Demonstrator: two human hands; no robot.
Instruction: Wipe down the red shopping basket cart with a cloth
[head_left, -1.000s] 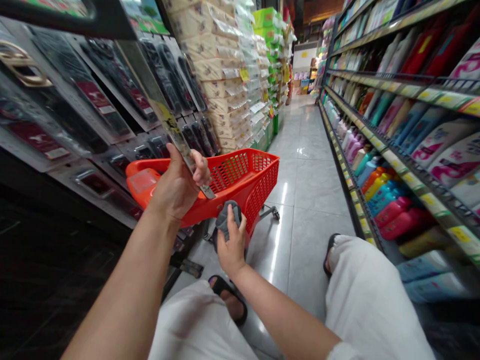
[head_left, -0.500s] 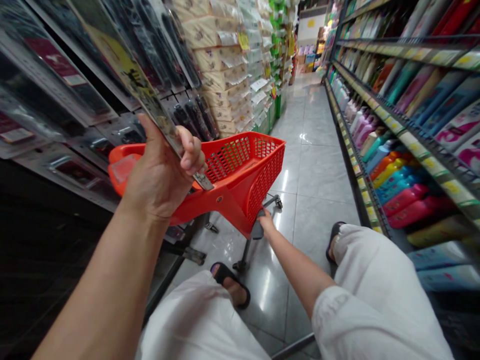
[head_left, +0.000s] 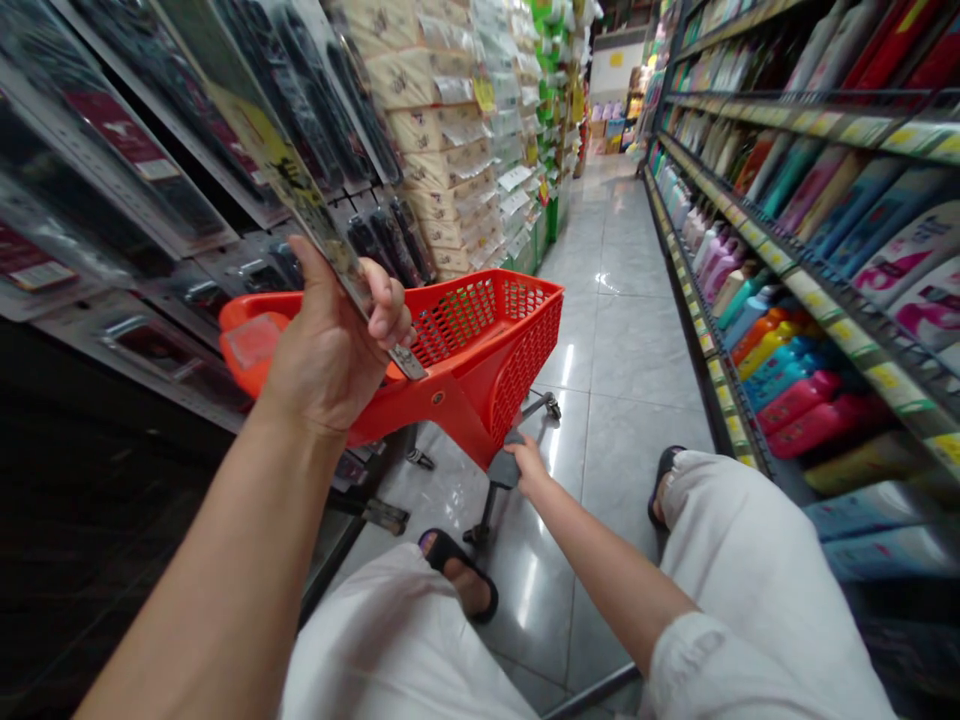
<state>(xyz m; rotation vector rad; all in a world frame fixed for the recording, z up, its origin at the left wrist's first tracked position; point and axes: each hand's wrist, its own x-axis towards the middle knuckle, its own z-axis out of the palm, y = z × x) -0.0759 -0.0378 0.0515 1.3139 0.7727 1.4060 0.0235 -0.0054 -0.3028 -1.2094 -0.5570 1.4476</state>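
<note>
My left hand point(head_left: 330, 340) is closed round a long, flat, narrow strip-like pack point(head_left: 330, 235) with yellow and black print. The pack leans up to the left, and its lower end lies over the near rim of a red plastic shopping basket point(head_left: 457, 400). The basket is part of a wheeled cart and looks empty inside. Low down under the basket's right end, my right hand point(head_left: 529, 465) has its fingers closed on a grey plastic part point(head_left: 504, 470) of the cart. The fingertips are partly hidden there.
Packaged tools hang on a rack point(head_left: 150, 180) at left. Stacked tissue packs point(head_left: 450, 150) stand beyond. Shelves of bottles point(head_left: 810, 390) line the right. A shiny tiled floor point(head_left: 630, 350) runs between them. A cart wheel point(head_left: 551, 405) is near my feet in black slippers point(head_left: 457, 575).
My right hand and the grey part have shifted slightly down and left. The basket has moved a little left in view. My left hand keeps hold of the pack.
</note>
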